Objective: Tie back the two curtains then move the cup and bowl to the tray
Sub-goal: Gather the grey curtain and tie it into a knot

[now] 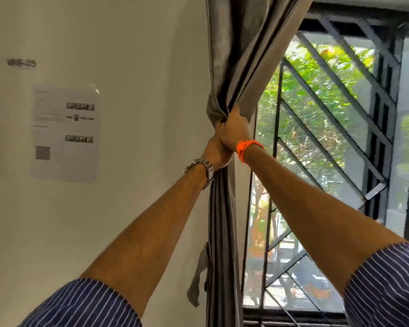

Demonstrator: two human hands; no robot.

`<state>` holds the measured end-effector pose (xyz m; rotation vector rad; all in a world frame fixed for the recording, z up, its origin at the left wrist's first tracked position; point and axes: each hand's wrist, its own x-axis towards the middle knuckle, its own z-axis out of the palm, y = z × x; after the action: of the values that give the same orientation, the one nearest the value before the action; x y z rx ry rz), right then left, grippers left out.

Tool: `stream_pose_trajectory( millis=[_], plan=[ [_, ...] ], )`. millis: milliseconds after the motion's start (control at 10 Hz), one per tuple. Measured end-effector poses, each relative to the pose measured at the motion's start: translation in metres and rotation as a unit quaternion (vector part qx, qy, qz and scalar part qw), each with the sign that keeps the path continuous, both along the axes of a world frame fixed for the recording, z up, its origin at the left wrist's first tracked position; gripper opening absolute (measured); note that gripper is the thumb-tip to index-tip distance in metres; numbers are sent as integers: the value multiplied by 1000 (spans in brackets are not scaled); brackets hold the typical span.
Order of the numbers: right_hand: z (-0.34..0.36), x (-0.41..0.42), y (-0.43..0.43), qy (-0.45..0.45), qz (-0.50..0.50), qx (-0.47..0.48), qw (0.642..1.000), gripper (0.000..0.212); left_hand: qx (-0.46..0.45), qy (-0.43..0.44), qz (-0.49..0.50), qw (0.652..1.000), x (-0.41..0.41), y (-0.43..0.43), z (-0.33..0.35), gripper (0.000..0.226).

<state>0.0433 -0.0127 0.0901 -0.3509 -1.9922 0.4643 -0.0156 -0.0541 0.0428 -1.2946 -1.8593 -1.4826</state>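
The curtain (pixel 232 67) is bunched and gripped by both hands, the left hand (pixel 216 151) half hidden behind the right hand (pixel 234 131). Left of the curtain, the sheet (pixel 65 133) is blurred; only "WS-05" (pixel 21 63) is legible.

White wall (pixel 128 43), left: printed sheet (pixel 65 133) w/ photos & QR code; blurred label (pixel 21 63) above it. Right: window (pixel 316 128) w/ black diagonal grille (pixel 340 90); green trees (pixel 321 67) outside.

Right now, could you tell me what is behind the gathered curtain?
Beside the curtain, the window grille and green foliage show. Whatever lies directly behind its folds is hidden.
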Motion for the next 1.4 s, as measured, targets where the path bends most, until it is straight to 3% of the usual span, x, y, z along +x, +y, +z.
stream_pose_trajectory(
  millis=[100,200,300,500,600,1000,1300,1400],
  plan=[
    [14,-28,-41,-12,16,16,1000,50,-25,53,68,996,-25,-38,15,41],
    [18,-55,-77,-50,24,26,998,63,-22,-4,90,996,-50,-67,13,24],
    [15,-71,-105,-65,42,32,996,70,-47,0,160,986,-62,-96,11,32],
    [3,-68,-104,-94,58,2,994,40,-38,-8,155,987,-57,-102,7,35],
    [1,-57,-101,-55,79,-17,995,57,-30,-3,141,990,-49,-97,2,38],
    [-30,-23,-86,-24,134,-61,989,41,-36,-10,132,991,-15,-89,-16,38],
    [-100,-1,-52,-29,190,-182,964,45,-66,-20,122,990,11,-65,-77,55],
    [-135,9,-32,-28,222,-238,945,44,-93,-27,100,990,25,-52,-107,44]
  ],
)
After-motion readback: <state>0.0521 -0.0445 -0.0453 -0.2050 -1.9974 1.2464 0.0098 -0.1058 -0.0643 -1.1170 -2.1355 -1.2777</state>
